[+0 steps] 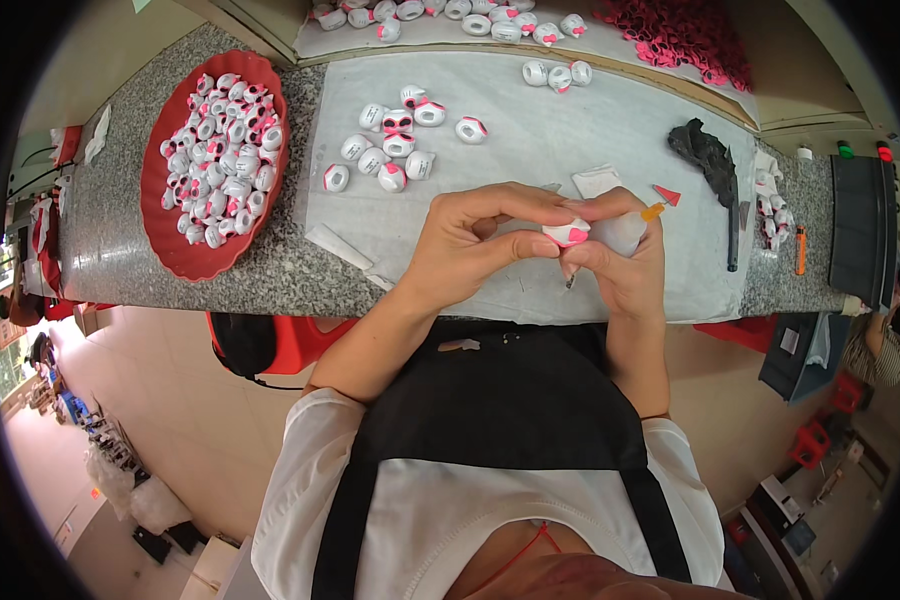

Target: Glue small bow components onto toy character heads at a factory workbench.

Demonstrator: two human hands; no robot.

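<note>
My left hand point(460, 243) pinches a small white plastic toy head point(568, 235) with pink trim between thumb and fingertips. Against its other side rest the fingertips of my right hand point(628, 285). Tucked in that same right hand is a translucent squeeze bottle point(620, 236) with an orange nozzle pointing up and away. A thin dark tip point(570, 282) pokes out under the right fingers; what it belongs to is hidden. Beyond my hands, several similar white-and-pink heads point(398, 145) lie loosely grouped on a white sheet point(510, 110).
At the left stands a red scalloped tray point(157, 215) heaped with heads. A back shelf holds more heads point(505, 30) and a pile of pink parts point(675, 40). To the right lie crumpled black plastic point(703, 150), a dark pen-like stick point(733, 240), an orange stick point(800, 250) and a dark bin point(860, 230).
</note>
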